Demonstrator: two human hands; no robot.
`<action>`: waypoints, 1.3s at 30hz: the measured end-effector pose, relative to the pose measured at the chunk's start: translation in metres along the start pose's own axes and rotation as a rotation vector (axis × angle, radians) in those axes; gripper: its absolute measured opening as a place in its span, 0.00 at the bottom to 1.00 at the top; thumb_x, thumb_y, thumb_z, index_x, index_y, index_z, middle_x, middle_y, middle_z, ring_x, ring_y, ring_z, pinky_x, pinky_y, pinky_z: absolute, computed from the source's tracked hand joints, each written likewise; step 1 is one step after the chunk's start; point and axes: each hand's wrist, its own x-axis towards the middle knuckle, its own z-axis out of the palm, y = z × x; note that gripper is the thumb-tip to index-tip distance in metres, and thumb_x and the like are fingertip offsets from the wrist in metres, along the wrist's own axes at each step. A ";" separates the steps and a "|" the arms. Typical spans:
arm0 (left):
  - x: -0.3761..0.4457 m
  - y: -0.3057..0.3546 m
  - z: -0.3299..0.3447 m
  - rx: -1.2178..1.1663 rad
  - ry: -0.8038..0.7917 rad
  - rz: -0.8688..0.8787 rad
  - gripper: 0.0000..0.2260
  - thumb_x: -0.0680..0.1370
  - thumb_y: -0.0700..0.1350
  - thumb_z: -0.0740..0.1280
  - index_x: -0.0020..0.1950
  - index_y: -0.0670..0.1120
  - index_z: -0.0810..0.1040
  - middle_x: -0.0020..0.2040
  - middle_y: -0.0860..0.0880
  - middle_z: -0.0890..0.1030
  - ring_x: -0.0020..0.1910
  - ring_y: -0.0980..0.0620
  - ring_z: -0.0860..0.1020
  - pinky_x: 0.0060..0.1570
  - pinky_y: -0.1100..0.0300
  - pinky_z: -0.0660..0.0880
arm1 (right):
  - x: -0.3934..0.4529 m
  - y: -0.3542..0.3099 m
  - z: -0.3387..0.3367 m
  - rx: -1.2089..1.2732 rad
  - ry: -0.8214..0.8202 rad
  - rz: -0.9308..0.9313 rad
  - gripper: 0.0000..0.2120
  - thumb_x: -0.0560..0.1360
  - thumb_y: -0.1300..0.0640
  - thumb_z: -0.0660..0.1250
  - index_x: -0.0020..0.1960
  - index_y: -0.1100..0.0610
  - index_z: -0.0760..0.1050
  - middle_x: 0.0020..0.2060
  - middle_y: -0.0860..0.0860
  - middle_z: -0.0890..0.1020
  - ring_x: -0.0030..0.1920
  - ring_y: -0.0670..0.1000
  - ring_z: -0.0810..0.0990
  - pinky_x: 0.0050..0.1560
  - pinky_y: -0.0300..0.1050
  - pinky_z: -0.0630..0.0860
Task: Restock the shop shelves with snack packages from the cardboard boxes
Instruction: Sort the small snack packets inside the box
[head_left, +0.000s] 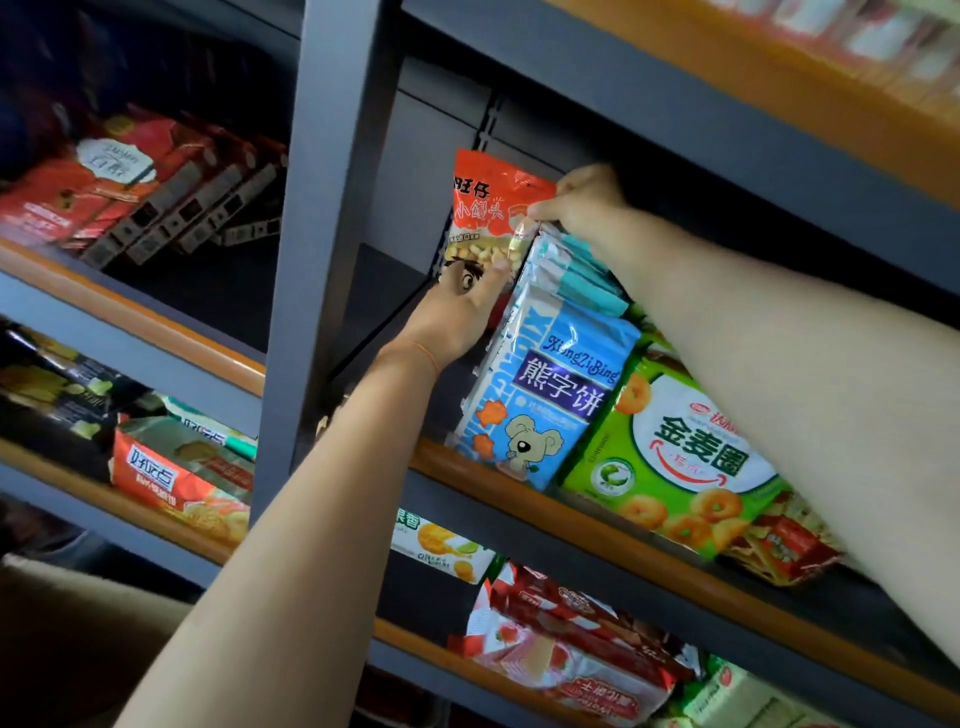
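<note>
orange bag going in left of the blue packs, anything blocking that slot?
Nothing visible. The orange bag, held by the left hand and right hand, stands against the blue packs. The shelf to its left, up to the grey post, looks bare; the spot behind the bag is hidden.

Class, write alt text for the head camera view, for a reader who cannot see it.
Two bare hands set an orange-red plastic snack bag upright on a grey metal shop shelf: the left hand holds its lower part, the right hand pinches its top. Blue-and-white biscuit packs stand beside it.
</note>
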 end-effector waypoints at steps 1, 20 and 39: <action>0.002 -0.002 0.000 -0.003 0.028 0.004 0.36 0.81 0.67 0.57 0.83 0.51 0.53 0.79 0.48 0.66 0.77 0.46 0.66 0.73 0.52 0.61 | 0.000 0.001 0.000 0.013 0.005 0.012 0.16 0.72 0.61 0.76 0.39 0.52 0.67 0.48 0.52 0.78 0.48 0.50 0.78 0.46 0.39 0.74; -0.081 0.013 -0.016 -0.134 0.374 0.250 0.07 0.75 0.49 0.64 0.48 0.54 0.82 0.42 0.54 0.84 0.45 0.50 0.83 0.47 0.49 0.80 | -0.122 -0.025 -0.012 -0.080 -0.103 -0.316 0.16 0.78 0.55 0.67 0.62 0.62 0.78 0.60 0.55 0.80 0.58 0.50 0.77 0.56 0.37 0.70; -0.347 -0.334 -0.225 0.951 0.676 -0.482 0.32 0.76 0.45 0.70 0.78 0.42 0.64 0.80 0.36 0.59 0.80 0.36 0.56 0.78 0.43 0.54 | -0.419 0.093 0.388 -0.014 -1.088 0.095 0.06 0.78 0.56 0.66 0.47 0.51 0.81 0.48 0.48 0.83 0.50 0.48 0.80 0.51 0.43 0.75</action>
